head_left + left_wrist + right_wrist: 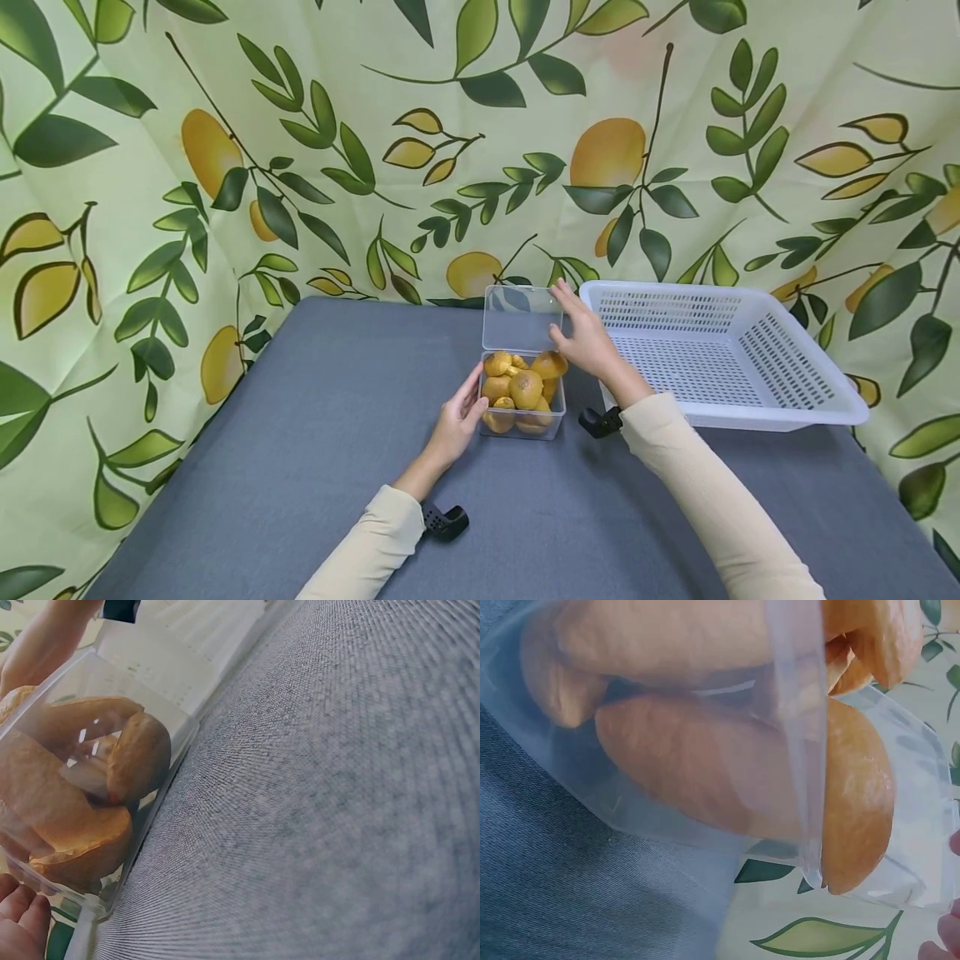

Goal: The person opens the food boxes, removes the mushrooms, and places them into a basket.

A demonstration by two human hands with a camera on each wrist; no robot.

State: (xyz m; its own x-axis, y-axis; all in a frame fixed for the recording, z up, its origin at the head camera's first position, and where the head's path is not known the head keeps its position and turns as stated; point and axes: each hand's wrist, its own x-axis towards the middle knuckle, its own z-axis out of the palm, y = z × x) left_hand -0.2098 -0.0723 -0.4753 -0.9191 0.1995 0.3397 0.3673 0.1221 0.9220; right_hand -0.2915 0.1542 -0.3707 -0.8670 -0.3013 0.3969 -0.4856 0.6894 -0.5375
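Observation:
A small clear plastic box stands on the grey cloth, filled with several golden-brown pieces that look like bread rolls. Its clear lid is raised upright at the back of the box. My left hand rests along the box's left wall, fingers fairly straight and thumb near the rim. At the lid's right edge, my right hand holds it between thumb and fingers; some of those fingers are hidden. In the right wrist view, one roll shows beyond the box's rim, with fingertips by the lid.
A white perforated plastic basket stands just right of the box, close to my right forearm. Behind the table hangs a leaf-and-fruit patterned curtain. A black wrist device sits at each sleeve.

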